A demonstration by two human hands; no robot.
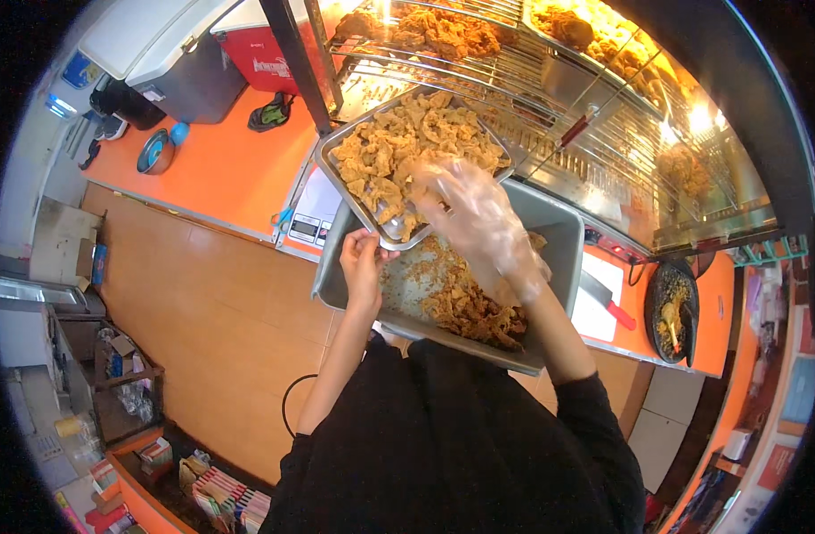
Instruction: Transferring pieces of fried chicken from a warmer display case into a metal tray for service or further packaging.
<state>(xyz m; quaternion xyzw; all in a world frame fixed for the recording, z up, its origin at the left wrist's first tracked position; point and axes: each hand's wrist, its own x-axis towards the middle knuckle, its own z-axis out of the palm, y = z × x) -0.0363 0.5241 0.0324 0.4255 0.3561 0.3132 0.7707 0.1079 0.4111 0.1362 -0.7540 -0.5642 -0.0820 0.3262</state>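
My left hand point(365, 263) grips the near corner of a metal tray point(328, 155) heaped with fried, battered pieces point(407, 137). The tray's far part rests at the mouth of a lit glass display warmer, and its near edge is over a grey plastic tub point(567, 223). My right hand point(471, 213), in a clear plastic glove, is at the tray's right side, blurred; whether it holds a piece cannot be told. Below it in the tub lie browned fried pieces point(474, 310) and loose crumbs.
Wire racks point(514, 77) with fried food fill the warmer. On the orange counter are a digital scale point(305, 228), scissors point(282, 219), a bowl point(155, 152) and a cool box point(193, 80) at left, and a red-handled knife point(607, 300) and stone mortar point(654, 314) at right.
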